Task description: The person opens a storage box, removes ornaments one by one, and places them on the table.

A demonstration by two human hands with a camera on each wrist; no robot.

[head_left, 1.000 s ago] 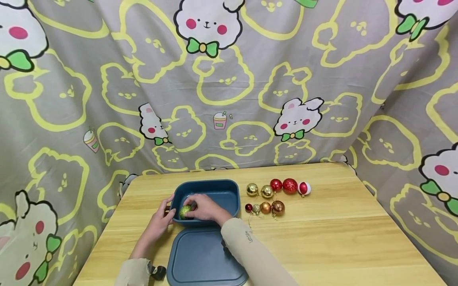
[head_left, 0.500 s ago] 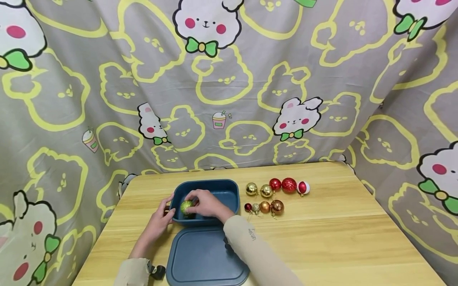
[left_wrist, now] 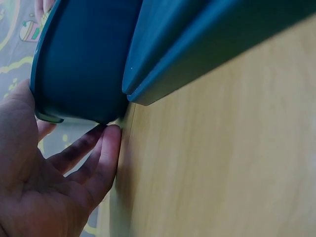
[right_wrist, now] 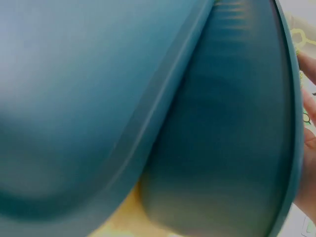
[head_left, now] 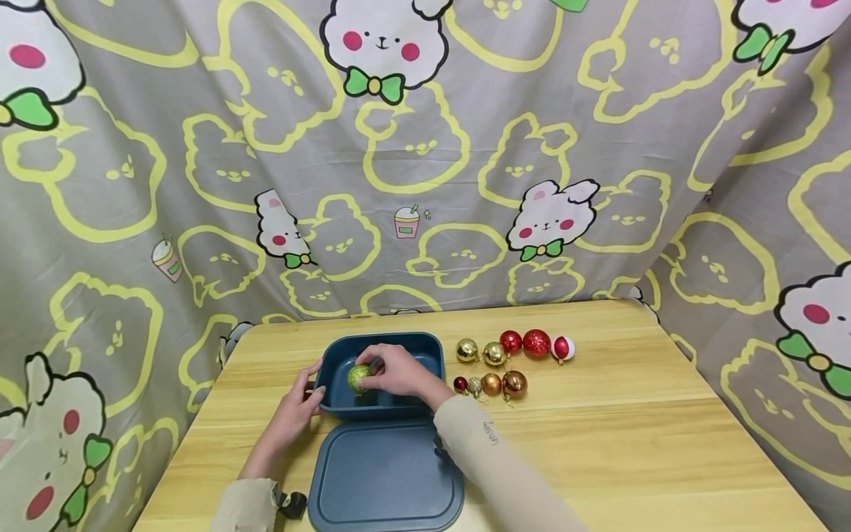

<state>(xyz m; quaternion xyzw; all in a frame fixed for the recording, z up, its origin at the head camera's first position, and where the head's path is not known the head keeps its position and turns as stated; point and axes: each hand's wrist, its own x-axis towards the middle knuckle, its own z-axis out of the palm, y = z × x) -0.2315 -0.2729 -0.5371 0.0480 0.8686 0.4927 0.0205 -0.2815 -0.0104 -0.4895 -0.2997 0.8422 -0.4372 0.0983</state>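
In the head view my right hand (head_left: 397, 372) pinches a glittery green Christmas bauble (head_left: 359, 377), held above the floor of a dark blue rectangular box (head_left: 419, 341). My left hand (head_left: 295, 410) holds the box's left end. The left wrist view has the left thumb at the rim and the fingertips against the lower part of the box wall (left_wrist: 84, 59). Flat on the table in front of the box lies its matching lid (head_left: 385, 476). In the right wrist view the box wall hides most of the right hand (right_wrist: 307, 168).
Right of the box several baubles lie in two rows. The back row has gold baubles (head_left: 494, 354) and red ones (head_left: 536, 343); the front row has small ones and a brown bauble (head_left: 515, 385). A patterned curtain (head_left: 425, 185) hangs behind the wooden table (head_left: 631, 428).
My right hand has lifted the green bauble from the left end of the box and moved it rightward, toward the middle. The left hand stays on the box.
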